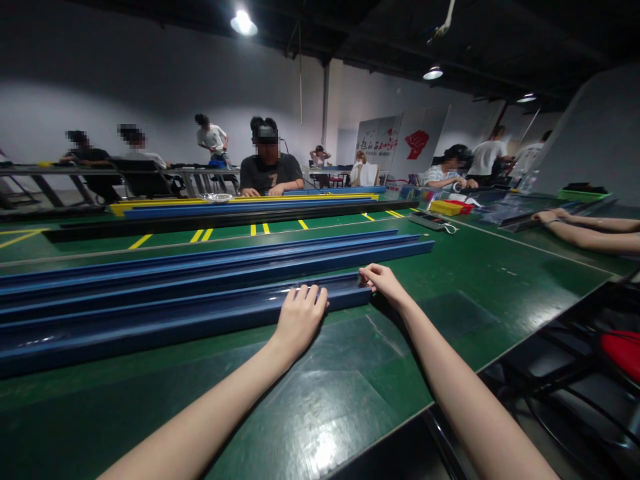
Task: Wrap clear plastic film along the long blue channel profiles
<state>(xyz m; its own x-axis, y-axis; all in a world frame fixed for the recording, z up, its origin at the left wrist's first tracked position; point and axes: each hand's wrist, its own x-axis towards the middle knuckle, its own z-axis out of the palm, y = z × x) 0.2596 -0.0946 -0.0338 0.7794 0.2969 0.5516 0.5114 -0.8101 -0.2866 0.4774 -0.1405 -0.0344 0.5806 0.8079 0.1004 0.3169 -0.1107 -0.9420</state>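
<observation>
A long blue channel-shaped strip (150, 335) lies nearest to me on the green table, its trough facing up and its inside shiny. My left hand (303, 310) grips its near wall close to the right end, fingers curled over the edge into the trough. At that right end is my right hand (383, 280), with thumb and forefinger pinched together. A small reddish bit shows by those fingertips, too small to name. Just behind, more blue channels (320, 265) run parallel to the near one.
Clear plastic sheet (345, 393) lies on the green table (505, 267) before me. Farther back are yellow, blue and black strips (240, 217), a dark device (433, 222) and a yellow tray (447, 207). A co-worker (270, 167) sits opposite; another person's hands (550, 217) are at right.
</observation>
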